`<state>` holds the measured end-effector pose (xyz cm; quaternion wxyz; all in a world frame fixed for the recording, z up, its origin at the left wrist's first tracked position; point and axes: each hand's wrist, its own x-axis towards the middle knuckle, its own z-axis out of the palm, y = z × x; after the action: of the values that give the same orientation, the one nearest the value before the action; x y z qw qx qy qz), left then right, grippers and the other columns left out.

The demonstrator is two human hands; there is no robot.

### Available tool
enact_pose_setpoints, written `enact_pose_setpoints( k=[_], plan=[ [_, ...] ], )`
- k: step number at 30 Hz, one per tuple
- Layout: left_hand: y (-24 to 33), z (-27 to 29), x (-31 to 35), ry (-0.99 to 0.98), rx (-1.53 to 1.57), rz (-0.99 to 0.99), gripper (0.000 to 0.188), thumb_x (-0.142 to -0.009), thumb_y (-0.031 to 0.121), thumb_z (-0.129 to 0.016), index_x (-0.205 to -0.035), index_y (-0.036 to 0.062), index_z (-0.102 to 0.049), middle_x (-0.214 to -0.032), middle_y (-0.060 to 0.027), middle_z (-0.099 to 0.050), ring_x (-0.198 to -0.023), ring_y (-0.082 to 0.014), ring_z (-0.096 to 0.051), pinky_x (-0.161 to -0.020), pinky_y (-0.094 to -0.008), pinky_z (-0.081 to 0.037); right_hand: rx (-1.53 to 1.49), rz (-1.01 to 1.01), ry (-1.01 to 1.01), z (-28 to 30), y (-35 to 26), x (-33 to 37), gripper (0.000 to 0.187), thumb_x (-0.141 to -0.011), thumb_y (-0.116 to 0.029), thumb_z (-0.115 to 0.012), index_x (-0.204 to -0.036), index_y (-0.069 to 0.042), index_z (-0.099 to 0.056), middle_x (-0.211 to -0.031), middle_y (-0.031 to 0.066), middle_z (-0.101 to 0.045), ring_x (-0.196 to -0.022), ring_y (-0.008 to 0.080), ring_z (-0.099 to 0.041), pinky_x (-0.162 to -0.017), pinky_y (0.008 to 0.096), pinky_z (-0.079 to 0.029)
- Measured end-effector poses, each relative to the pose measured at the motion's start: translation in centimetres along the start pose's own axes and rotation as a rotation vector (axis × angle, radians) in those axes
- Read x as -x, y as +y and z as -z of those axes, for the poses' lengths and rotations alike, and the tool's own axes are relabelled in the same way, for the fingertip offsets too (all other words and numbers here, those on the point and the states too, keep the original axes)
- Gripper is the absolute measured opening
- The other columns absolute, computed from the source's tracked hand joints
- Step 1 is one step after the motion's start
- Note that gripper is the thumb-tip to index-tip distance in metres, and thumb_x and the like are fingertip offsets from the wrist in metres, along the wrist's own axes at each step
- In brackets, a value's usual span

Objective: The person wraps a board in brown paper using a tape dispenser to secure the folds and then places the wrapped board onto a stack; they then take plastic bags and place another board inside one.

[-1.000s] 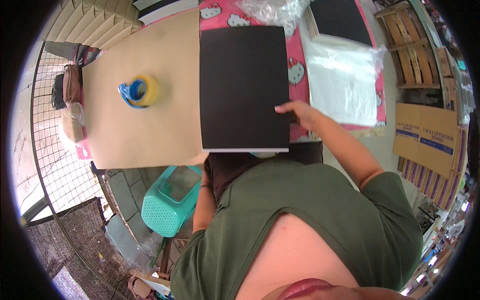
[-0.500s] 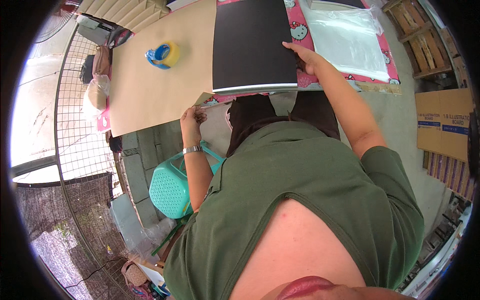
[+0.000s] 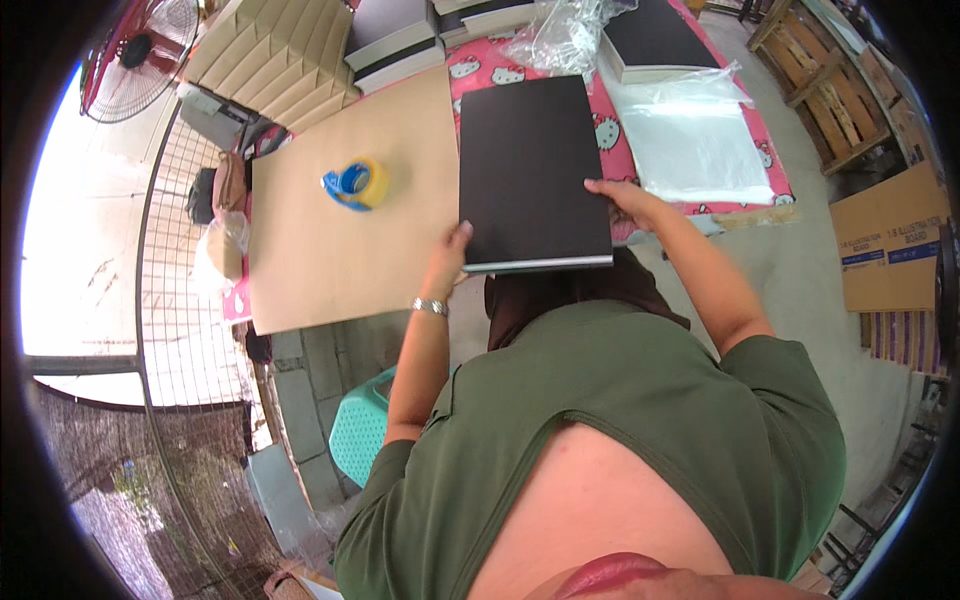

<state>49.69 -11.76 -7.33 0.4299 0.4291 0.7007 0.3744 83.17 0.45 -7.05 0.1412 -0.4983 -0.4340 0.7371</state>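
Note:
A stack of black-topped boards [image 3: 533, 170] with a pale front edge juts over the near edge of the table. My left hand [image 3: 452, 252] grips its near left corner, thumb on top and fingers hidden beneath. On its right side my right hand [image 3: 625, 205] is closed, the thumb on the black top and the other fingers under the edge. Left of the stack lies a large sheet of brown paper [image 3: 300, 270], with a roll of yellow tape in a blue dispenser [image 3: 356, 184] on it.
Clear plastic sleeves [image 3: 695, 150] lie at the table's right. Behind stand more black-topped stacks [image 3: 655, 40] and folded brown sheets [image 3: 275, 60]. A green stool [image 3: 362, 430] is below on the left; cartons [image 3: 890, 240] and a wooden pallet [image 3: 815, 80] stand right.
My left hand has gone from the brown paper's corner to the stack's left side. The view has tilted up, showing more of the table's far side. My right hand stays on the stack.

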Motion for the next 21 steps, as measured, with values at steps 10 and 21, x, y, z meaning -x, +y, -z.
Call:
enact_pose_setpoints(
  k=[10, 21],
  plan=[
    [-1.3, -2.4, 0.4, -0.006, 0.213, -0.018, 0.04, -0.091, 0.018, -0.059, -0.121, -0.0046, -0.049, -0.118, -0.0174, -0.057, -0.11, -0.0254, -0.053, -0.096, -0.0362, -0.041, 1.451, 0.909, 0.691, 4.3, -18.8, -9.3, 0.046, -0.085, -0.039, -0.06, -0.124, -0.016, -0.055, -0.131, 0.0132, -0.051, -0.12, 0.0335, -0.048, -0.098, 0.0475, -0.041],
    [-7.8, 2.0, 7.5, 0.157, -0.809, -0.097, 0.06, -0.093, 0.054, -0.033, -0.144, 0.0235, -0.037, -0.152, -0.0177, -0.023, -0.143, -0.0327, -0.012, -0.112, -0.0518, -0.002, 1.505, 0.125, 0.843, 17.7, -25.7, -29.5, 0.07, -0.092, -0.064, -0.024, -0.146, -0.019, -0.027, -0.149, 0.0155, -0.031, -0.138, 0.0348, -0.028, -0.109, 0.06, -0.02]
  ],
)
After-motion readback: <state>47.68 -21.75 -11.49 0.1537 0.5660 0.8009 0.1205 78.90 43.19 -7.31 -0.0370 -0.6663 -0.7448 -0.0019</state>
